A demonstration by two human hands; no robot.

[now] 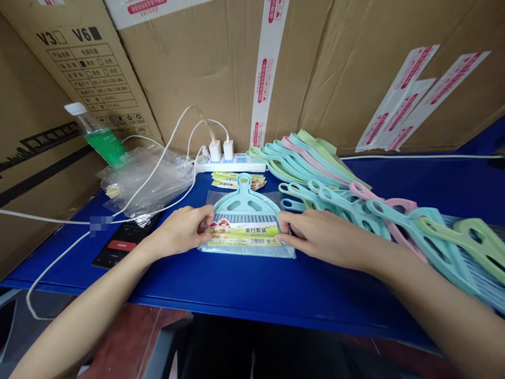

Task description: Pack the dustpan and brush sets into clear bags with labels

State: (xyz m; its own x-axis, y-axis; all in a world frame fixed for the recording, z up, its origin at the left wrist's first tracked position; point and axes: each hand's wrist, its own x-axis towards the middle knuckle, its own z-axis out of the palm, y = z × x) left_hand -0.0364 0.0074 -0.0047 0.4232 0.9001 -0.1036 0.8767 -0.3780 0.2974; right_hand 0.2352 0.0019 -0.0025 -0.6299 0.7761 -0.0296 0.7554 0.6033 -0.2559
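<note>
A light-blue dustpan and brush set (245, 202) lies on the blue table in a clear plastic bag, handle pointing away from me. Across its bristles is a colourful printed label card (252, 230) with mushrooms on it. My left hand (182, 230) has its curled fingers closed at the left side of the bag, beside the card's end. On the opposite side my right hand (311, 234) pinches the bag near the card's right end. Whether the card lies inside or on top of the plastic, I cannot tell. More label cards (221, 180) lie just behind the handle.
Dustpans (303, 158) are stacked at the back right, with several brushes (355, 210) in front. To the left are clear bags (153, 171), a bottle (104, 145), a phone (122, 243) and loose white cables. A power strip (246, 167) stands against cardboard boxes (221, 68).
</note>
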